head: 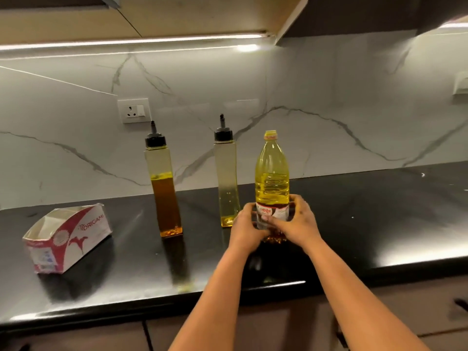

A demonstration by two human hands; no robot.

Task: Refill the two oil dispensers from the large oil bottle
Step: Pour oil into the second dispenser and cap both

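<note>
**Single head cam, wide-angle, looking forward and down**

One view only, so no overlap with any other. Camera sits above the front edge of the tabletop (379, 224) and faces the marble backsplash (316, 102). Both forearms enter from the bottom edge, left hand (247, 225) and right hand (300, 221) close, about mid-frame. Upper cabinet underside (177, 19) fills the top. Straight edges bow toward the borders. Lower cabinet fronts (405, 312) show along the bottom.
</note>
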